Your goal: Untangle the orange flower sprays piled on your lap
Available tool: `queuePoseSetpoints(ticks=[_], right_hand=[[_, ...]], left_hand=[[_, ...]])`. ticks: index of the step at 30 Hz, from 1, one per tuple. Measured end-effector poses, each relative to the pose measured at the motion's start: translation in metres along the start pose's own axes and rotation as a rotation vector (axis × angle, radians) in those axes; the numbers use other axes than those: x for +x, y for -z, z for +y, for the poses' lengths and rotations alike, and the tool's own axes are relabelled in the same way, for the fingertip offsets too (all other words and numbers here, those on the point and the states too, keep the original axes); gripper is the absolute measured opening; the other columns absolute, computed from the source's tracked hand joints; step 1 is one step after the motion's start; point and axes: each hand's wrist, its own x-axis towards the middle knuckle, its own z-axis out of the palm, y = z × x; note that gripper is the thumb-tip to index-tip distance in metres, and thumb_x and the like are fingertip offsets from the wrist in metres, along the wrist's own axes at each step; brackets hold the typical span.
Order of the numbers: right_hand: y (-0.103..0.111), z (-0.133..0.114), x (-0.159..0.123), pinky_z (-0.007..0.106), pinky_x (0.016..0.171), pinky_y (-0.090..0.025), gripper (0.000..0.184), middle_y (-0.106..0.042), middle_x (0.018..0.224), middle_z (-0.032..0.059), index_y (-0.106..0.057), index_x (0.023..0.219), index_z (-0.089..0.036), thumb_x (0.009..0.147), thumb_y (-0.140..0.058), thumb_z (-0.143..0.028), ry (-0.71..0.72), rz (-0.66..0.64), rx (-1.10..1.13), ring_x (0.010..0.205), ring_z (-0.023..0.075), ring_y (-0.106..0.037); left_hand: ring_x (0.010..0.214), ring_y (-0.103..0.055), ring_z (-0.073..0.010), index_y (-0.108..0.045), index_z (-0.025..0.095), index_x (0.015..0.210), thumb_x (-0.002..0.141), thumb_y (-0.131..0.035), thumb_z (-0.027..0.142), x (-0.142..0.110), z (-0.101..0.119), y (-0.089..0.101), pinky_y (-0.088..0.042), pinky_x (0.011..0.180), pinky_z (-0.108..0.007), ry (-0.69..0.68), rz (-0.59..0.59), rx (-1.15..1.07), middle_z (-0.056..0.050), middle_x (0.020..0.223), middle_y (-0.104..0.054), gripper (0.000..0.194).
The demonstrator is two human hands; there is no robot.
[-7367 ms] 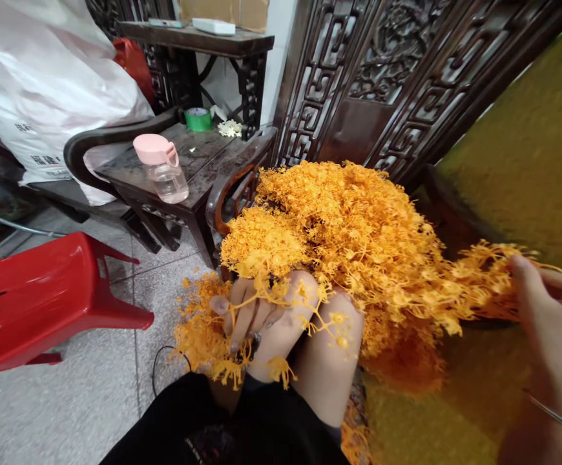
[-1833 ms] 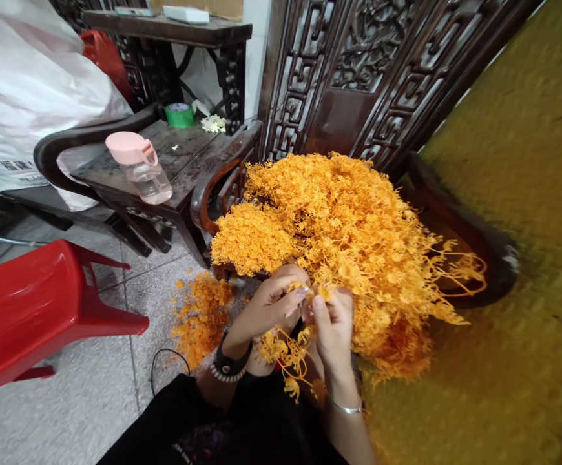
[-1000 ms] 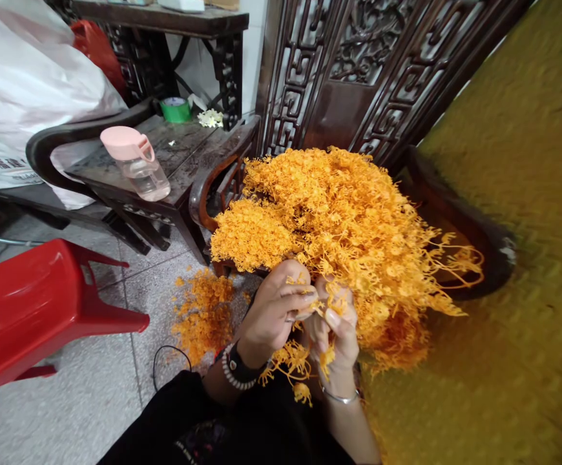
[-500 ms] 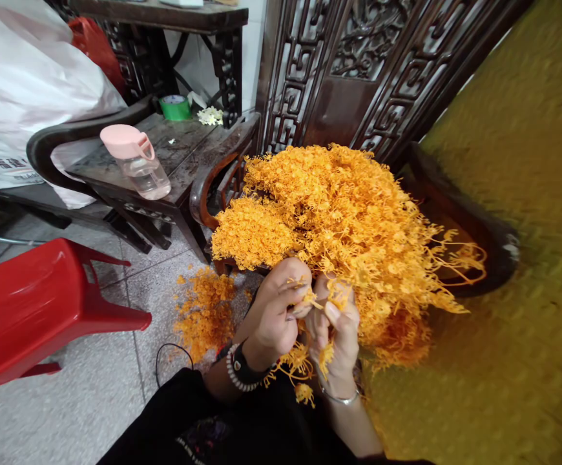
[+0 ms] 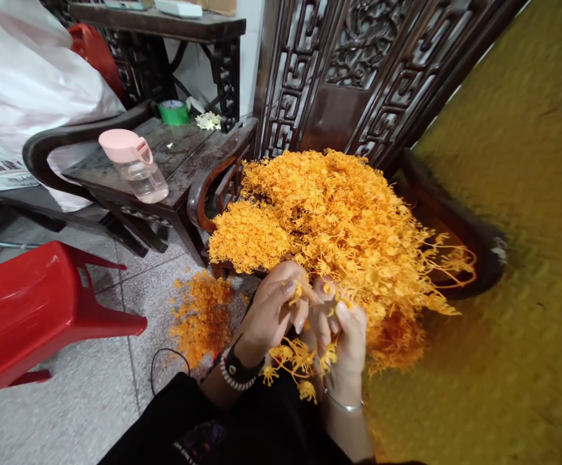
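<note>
My left hand [image 5: 274, 307], wearing a black band and a beaded bracelet, is closed with a small orange plastic flower piece [image 5: 296, 294] at its fingers. One of its fingers reaches toward the other hand. Close beside it, my right hand [image 5: 346, 339] is closed on an orange plastic flower strand. Thin stems with flower-like heads [image 5: 300, 358] hang below and between the hands, over my lap. Right behind both hands rises a big heap of orange plastic flower strands [image 5: 339, 213] on a dark wooden chair. A denser pile of small orange pieces [image 5: 249, 236] lies at its left.
Loose orange bits [image 5: 201, 316] are scattered on the speckled floor. At left stands a red plastic stool [image 5: 68, 310]. A pink-lidded bottle [image 5: 135, 168] and green tape [image 5: 173, 112] sit on a dark wooden side table. The chair's armrest [image 5: 479, 245] curves at right.
My hands have moved slightly apart. The left hand's fingers have loosened and stretched toward the right hand, which has shifted a little to the right. The view has tilted slightly.
</note>
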Motion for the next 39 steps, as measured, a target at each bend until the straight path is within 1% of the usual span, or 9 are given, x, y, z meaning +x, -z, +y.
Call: queuePoseSetpoints(ticks=[5,12,18,22,26,29,32,36,39], right_hand=[[0.005,0.006,0.0,0.026,0.041,-0.021,0.043,-0.039,0.037,-0.0042,-0.038,0.049,-0.02,0.086,-0.048,-0.039,-0.005,0.004,0.081,0.036,0.007,-0.034],[0.009,0.0,0.002,0.024,0.038,-0.017,0.046,-0.032,0.037,-0.0057,-0.035,0.045,-0.019,0.082,-0.055,-0.038,0.048,0.053,0.087,0.034,0.0048,-0.029],[0.015,0.0,0.004,0.024,0.04,-0.021,0.045,-0.029,0.04,-0.0066,-0.037,0.051,-0.02,0.077,-0.055,-0.052,0.101,0.085,0.104,0.036,0.0057,-0.026],[0.024,0.005,0.004,0.026,0.042,-0.026,0.054,-0.034,0.041,-0.0034,-0.043,0.054,-0.021,0.079,-0.035,-0.069,0.094,0.037,-0.003,0.038,0.0089,-0.032],[0.03,-0.001,0.005,0.027,0.045,-0.028,0.056,-0.04,0.039,0.0002,-0.044,0.046,-0.019,0.087,-0.034,-0.055,0.039,-0.047,-0.147,0.04,0.0101,-0.039],[0.029,-0.007,0.006,0.025,0.041,-0.02,0.049,-0.038,0.038,-0.0025,-0.043,0.044,-0.017,0.086,-0.047,-0.043,-0.009,-0.089,-0.21,0.036,0.0064,-0.031],[0.025,-0.011,0.007,0.024,0.041,-0.016,0.049,-0.031,0.04,-0.0046,-0.037,0.045,-0.016,0.085,-0.05,-0.041,-0.032,-0.138,-0.258,0.038,0.0045,-0.025],[0.021,-0.013,0.01,0.023,0.043,-0.014,0.049,-0.025,0.045,-0.0048,-0.032,0.046,-0.016,0.085,-0.05,-0.038,0.006,-0.202,-0.327,0.043,0.004,-0.021],[0.019,-0.012,0.011,0.023,0.042,-0.014,0.047,-0.022,0.045,-0.0053,-0.031,0.047,-0.016,0.086,-0.049,-0.035,0.018,-0.239,-0.359,0.043,0.0043,-0.019]], left_hand=[[0.039,-0.039,-0.0064,-0.066,0.015,0.078,0.087,-0.05,0.039,0.0,0.006,0.002,-0.027,0.045,-0.025,-0.09,0.04,0.095,0.004,0.045,-0.044,0.03],[0.036,-0.036,-0.0046,-0.069,0.014,0.079,0.085,-0.052,0.04,0.0,0.01,0.004,-0.023,0.039,-0.022,-0.06,0.018,0.102,0.003,0.045,-0.045,0.031],[0.035,-0.034,-0.0045,-0.068,0.014,0.078,0.087,-0.048,0.04,0.001,0.007,0.006,-0.028,0.04,-0.021,-0.01,-0.018,0.113,0.003,0.043,-0.045,0.035],[0.045,-0.047,-0.0081,-0.068,0.013,0.082,0.087,-0.048,0.036,0.002,0.009,0.004,-0.037,0.051,-0.023,-0.02,-0.037,0.202,0.0,0.051,-0.052,0.031],[0.054,-0.05,-0.0102,-0.063,0.015,0.09,0.087,-0.047,0.031,0.004,0.009,0.001,-0.037,0.054,-0.023,-0.066,0.015,0.264,-0.001,0.061,-0.054,0.023],[0.058,-0.049,-0.0112,-0.056,0.017,0.075,0.085,-0.043,0.026,0.006,0.003,0.003,-0.038,0.059,-0.024,-0.118,0.005,0.239,0.0,0.063,-0.051,0.018],[0.065,-0.047,-0.0143,-0.042,0.018,0.056,0.085,-0.039,0.032,0.006,-0.002,0.008,-0.039,0.065,-0.028,-0.246,0.017,0.379,-0.002,0.064,-0.046,0.033],[0.078,-0.048,-0.0196,-0.046,0.018,0.067,0.084,-0.04,0.052,0.005,0.0,0.009,-0.04,0.074,-0.034,-0.347,0.01,0.7,-0.006,0.078,-0.05,0.038],[0.084,-0.05,-0.0194,-0.046,0.018,0.071,0.086,-0.046,0.044,0.003,0.004,0.006,-0.039,0.08,-0.035,-0.372,0.015,0.855,-0.006,0.083,-0.053,0.03]])
